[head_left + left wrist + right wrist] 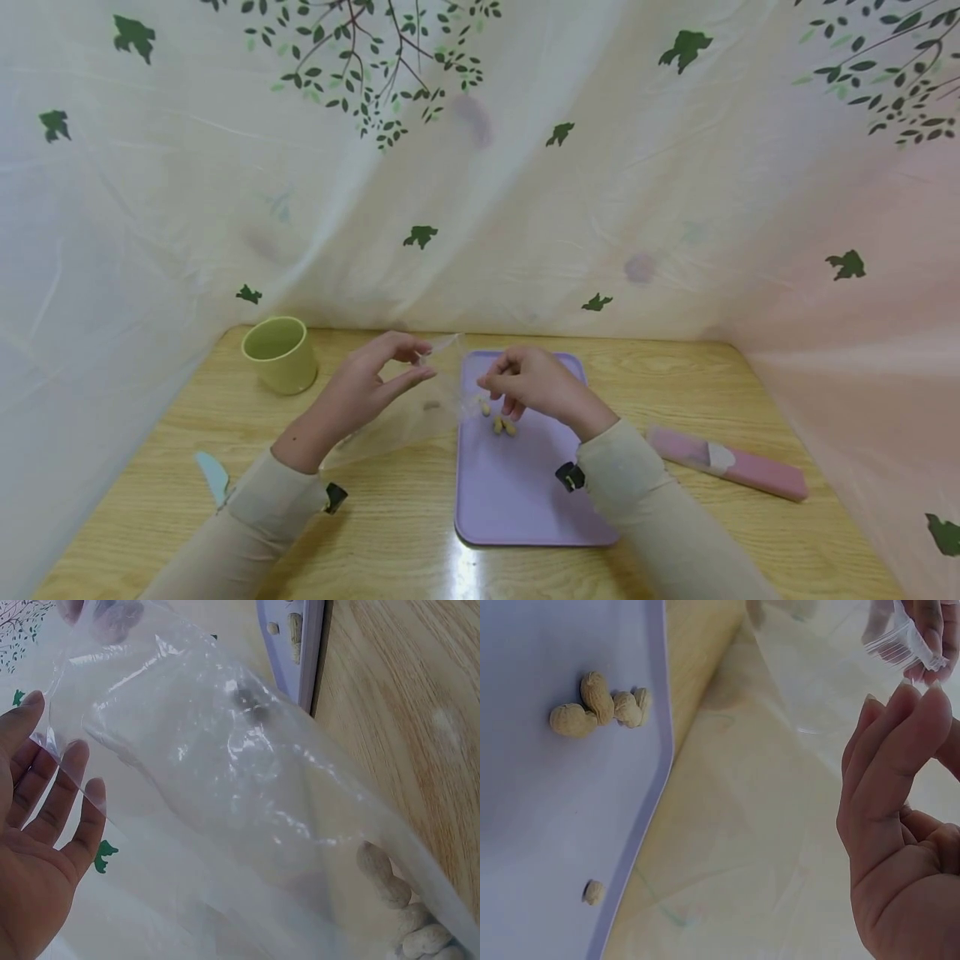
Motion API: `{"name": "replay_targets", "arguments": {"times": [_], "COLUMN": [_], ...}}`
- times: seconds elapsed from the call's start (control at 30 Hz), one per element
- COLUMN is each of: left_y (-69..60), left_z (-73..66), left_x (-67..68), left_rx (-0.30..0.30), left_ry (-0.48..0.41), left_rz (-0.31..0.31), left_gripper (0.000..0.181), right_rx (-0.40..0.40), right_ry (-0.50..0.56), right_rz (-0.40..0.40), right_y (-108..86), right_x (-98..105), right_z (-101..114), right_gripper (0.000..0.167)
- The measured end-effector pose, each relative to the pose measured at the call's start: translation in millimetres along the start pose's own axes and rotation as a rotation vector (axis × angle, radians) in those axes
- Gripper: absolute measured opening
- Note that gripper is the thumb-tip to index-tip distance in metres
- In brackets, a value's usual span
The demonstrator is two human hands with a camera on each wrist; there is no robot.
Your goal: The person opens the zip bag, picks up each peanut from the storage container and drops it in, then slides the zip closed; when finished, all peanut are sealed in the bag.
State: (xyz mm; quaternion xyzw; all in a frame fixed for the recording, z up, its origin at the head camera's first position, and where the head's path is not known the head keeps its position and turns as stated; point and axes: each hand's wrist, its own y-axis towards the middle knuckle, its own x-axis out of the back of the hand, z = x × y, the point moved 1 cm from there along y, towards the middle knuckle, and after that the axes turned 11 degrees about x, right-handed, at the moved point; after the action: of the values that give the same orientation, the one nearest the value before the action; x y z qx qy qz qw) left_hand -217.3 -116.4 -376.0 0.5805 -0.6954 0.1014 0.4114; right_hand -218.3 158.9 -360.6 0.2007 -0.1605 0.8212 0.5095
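A clear plastic bag (420, 408) (202, 787) spreads between the hands. My left hand (356, 396) (45, 817) pinches its upper edge between thumb and fingers. At the tray's far end my right hand (543, 387) (900, 817) is bent, its fingertips pinching the bag's other side; the thin film there is hard to see. Several peanuts (426, 941) lie low inside the bag in the left wrist view. On the purple tray (517, 500) (532, 825) rest more peanuts (498, 425) (596, 697), with a small one (593, 892) apart from them.
A green cup (281, 358) stands at the back left of the wooden table (390, 517). A light blue blade-shaped item (213, 477) lies by the left sleeve. Right of the tray is a long pink box (757, 475). A patterned curtain (480, 183) hangs behind.
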Motion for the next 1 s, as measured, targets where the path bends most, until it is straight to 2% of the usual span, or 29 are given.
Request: {"name": "replay_targets", "arguments": {"times": [0.27, 0.47, 0.6, 0.7, 0.8, 1.0], "left_y": [-0.2, -1.0, -0.9, -0.8, -0.5, -0.2], "left_z": [1.3, 1.4, 1.3, 1.5, 2.0, 2.0], "left_x": [0.7, 2.4, 3.4, 3.7, 4.2, 5.7], "left_rx": [-0.015, -0.037, -0.053, -0.068, -0.077, -0.082], "left_ry": [0.001, 0.004, 0.006, 0.005, 0.004, 0.006], "left_rz": [-0.011, -0.023, -0.039, -0.050, -0.056, -0.057], "left_gripper": [0.032, 0.032, 0.032, 0.032, 0.032, 0.033], "right_rx": [-0.002, -0.025, -0.051, -0.080, -0.123, -0.136], "right_ry": [0.013, 0.077, 0.132, 0.190, 0.192, 0.030], "right_rz": [-0.047, -0.181, -0.229, -0.230, -0.195, -0.062], "right_y": [0.1, 6.1, 15.9, 25.9, 35.3, 48.6], "right_x": [0.9, 10.3, 15.6, 15.0, 11.3, 0.8], "right_z": [-1.7, -7.4, -18.9, -33.3, -48.9, -75.3], "right_gripper": [0.026, 0.028, 0.031, 0.033, 0.037, 0.031]}}
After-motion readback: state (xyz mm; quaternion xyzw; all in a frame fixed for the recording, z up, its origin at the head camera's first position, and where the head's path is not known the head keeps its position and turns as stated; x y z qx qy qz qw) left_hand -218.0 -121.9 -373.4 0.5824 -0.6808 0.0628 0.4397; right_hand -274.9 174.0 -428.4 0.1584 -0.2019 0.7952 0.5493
